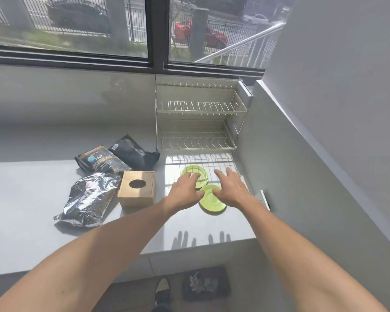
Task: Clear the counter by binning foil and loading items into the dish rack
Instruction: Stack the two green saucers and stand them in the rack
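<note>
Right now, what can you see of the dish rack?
The dish rack is a pale, cream-coloured wire frame with two tiers, each lined with upright prongs for plates. Both tiers look empty. It stands upright on the counter against the wall under the window, in the right corner. Sunlight casts its grid shadow in front of it. Neither hand touches it.

Bright daylight pours through the window (77, 30), throwing a glaring patch on the counter (32, 188) with sharp shadows of rack (198, 118) wires and spread fingers. Outside looks soft and blurred; straight lines bow toward the edges.
</note>
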